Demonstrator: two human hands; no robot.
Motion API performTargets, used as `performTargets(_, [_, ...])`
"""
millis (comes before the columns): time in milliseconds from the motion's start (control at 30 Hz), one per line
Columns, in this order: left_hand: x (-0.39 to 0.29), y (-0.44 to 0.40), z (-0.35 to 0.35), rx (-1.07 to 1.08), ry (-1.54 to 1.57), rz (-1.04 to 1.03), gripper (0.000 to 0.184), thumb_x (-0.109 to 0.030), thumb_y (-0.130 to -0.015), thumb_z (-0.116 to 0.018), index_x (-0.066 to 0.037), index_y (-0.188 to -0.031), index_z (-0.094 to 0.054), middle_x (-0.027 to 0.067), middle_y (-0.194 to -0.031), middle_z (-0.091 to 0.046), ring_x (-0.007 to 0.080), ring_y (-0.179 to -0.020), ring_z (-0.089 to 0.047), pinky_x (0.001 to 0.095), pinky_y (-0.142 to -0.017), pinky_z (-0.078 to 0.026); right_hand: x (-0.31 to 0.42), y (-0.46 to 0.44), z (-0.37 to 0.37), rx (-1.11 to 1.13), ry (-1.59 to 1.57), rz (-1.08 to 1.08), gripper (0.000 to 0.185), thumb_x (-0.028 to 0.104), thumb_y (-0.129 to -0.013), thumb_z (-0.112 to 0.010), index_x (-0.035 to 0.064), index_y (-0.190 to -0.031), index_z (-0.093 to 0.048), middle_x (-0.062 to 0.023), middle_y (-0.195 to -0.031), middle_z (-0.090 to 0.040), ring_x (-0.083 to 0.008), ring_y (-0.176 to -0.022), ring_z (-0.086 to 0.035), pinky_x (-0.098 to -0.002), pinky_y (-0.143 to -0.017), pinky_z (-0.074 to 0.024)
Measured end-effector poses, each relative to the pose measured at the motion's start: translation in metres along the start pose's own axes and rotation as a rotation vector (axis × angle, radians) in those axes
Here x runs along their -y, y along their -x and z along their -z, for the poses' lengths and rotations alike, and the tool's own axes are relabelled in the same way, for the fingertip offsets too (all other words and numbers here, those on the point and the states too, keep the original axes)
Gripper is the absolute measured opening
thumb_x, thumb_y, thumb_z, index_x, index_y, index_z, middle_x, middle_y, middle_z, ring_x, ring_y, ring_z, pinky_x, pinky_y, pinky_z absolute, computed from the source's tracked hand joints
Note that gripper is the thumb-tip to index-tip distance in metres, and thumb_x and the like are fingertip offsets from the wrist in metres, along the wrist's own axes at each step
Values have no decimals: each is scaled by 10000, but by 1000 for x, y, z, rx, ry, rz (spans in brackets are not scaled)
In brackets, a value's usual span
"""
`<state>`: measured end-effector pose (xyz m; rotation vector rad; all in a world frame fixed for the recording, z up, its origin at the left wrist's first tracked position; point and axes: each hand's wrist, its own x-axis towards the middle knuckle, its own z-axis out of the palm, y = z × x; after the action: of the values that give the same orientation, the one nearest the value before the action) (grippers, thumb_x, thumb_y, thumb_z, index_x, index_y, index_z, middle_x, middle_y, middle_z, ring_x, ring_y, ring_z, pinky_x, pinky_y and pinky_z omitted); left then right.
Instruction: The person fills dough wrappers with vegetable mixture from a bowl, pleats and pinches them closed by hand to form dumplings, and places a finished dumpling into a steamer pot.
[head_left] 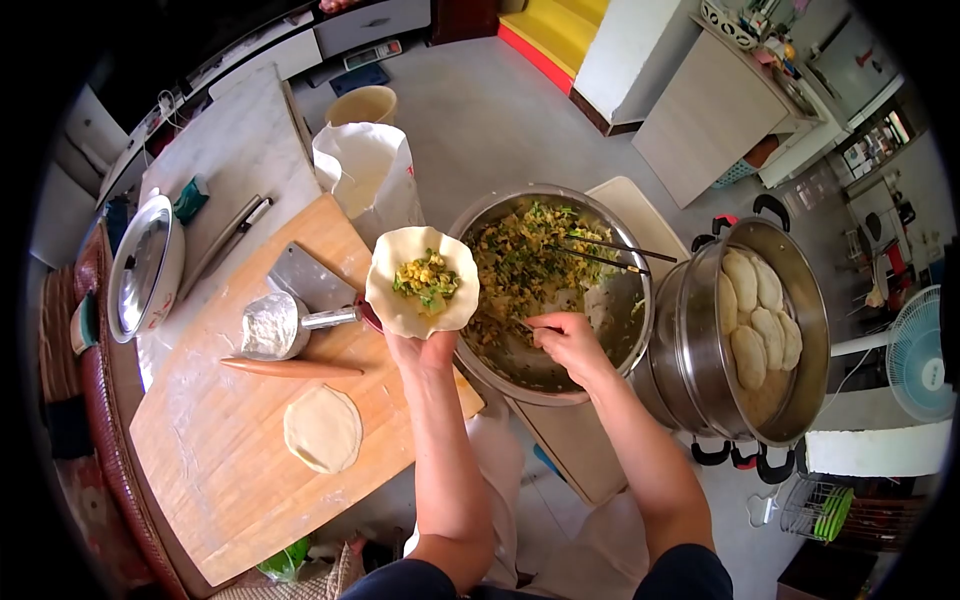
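While the left hand (pixel 430 350) holds one wrapper (pixel 384 290), two chopsticks (pixel 620 248) rest.

Mixing bowl (pixel 626 310): steel, round, wide, upright.
Bowl filling (pixel 535 240): chopped, yellow and green, heaped toward the bowl's far edge, thinner at the near edge.
Dough wrapper (pixel 384 285): pale, round, wavy-edged, unsealed, held up near the bowl's left edge.
Wrapper filling (pixel 428 280): yellow-and-green mound at the centre.

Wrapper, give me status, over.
Left hand under wrapper, filling on top. Right hand over bowl, grip unclear. Chopsticks in bowl, apart from right hand.
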<state>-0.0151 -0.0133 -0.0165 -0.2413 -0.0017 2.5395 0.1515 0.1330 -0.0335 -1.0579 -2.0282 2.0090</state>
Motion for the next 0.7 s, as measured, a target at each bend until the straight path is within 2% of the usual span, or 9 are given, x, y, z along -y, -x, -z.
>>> performTargets(100, [3,5,-8,-7,-51,-14,426,-370,-968,-609,-74,-1272,-567,91,-1234,-630,275,-1139,-604,463,-1011,-502,9,3,8,25,-63,-16,352,-12,-867,-596,-71,-1210,-652,5,-788,-609,-32,-595,-443,-208,-484,-326])
performTargets(200, [1,1,2,100,-32,16,455,-383,-963,-594,-88,-1308,-568,100,-1301,-612,308,-1212,-571,521,-1079,-442,22,8,19,18,-72,27,351,-17,-874,-601,-67,-1217,-647,7,-779,-602,-27,-589,-431,-199,-487,-318])
performTargets(233, [2,0,1,90,-75,4,458,-388,-960,-605,-85,-1301,-559,90,-1275,-613,287,-1179,-584,490,-1044,-467,28,11,23,5,-48,69,329,-18,-881,-610,-70,-1202,-654,8,-771,-599,-28,-588,-433,-200,-492,-326])
performTargets(333, [13,5,-10,122,-177,-20,504,-432,-942,-641,-85,-1290,-531,67,-1214,-610,241,-1105,-610,421,-958,-524,53,20,40,14,-27,194,296,-23,-855,-611,-44,-1136,-703,-36,-819,-683,-85,-705,-577,-235,-633,-454])
performTargets(400, [18,7,-16,195,-110,67,456,-404,-936,-643,-84,-1254,-576,86,-1212,-626,280,-1155,-593,488,-1038,-477,78,29,48,-30,94,231,272,-7,-880,-612,-24,-1132,-711,-36,-827,-694,-79,-721,-589,-227,-652,-463])
performTargets(467, [26,1,-11,287,-80,131,449,-392,-941,-638,-81,-1259,-573,101,-1229,-618,296,-1159,-593,497,-1022,-490,106,41,49,-47,190,252,270,-9,-878,-612,-15,-1130,-712,-51,-847,-706,-89,-726,-604,-240,-655,-475])
performTargets(567, [45,10,-22,79,-65,184,465,-383,-980,-570,-70,-1322,-551,145,-1308,-600,324,-1215,-573,513,-1037,-481,120,49,39,-86,319,509,251,-27,-869,-605,-15,-1093,-716,-82,-873,-713,-123,-727,-633,-261,-652,-492])
performTargets(600, [49,10,-22,75,-66,194,465,-388,-983,-566,-72,-1324,-547,137,-1302,-605,315,-1205,-581,507,-1027,-490,125,52,33,-105,445,629,229,-46,-856,-599,-29,-1063,-695,-120,-886,-690,-199,-713,-657,-307,-637,-517])
performTargets(700, [57,14,-22,17,-84,209,443,-388,-993,-553,-76,-1307,-558,118,-1267,-626,290,-1167,-607,485,-1005,-511,121,59,11,-262,915,987,291,-61,-790,-627,-8,-1075,-659,-118,-856,-590,-272,-708,-628,-369,-608,-532])
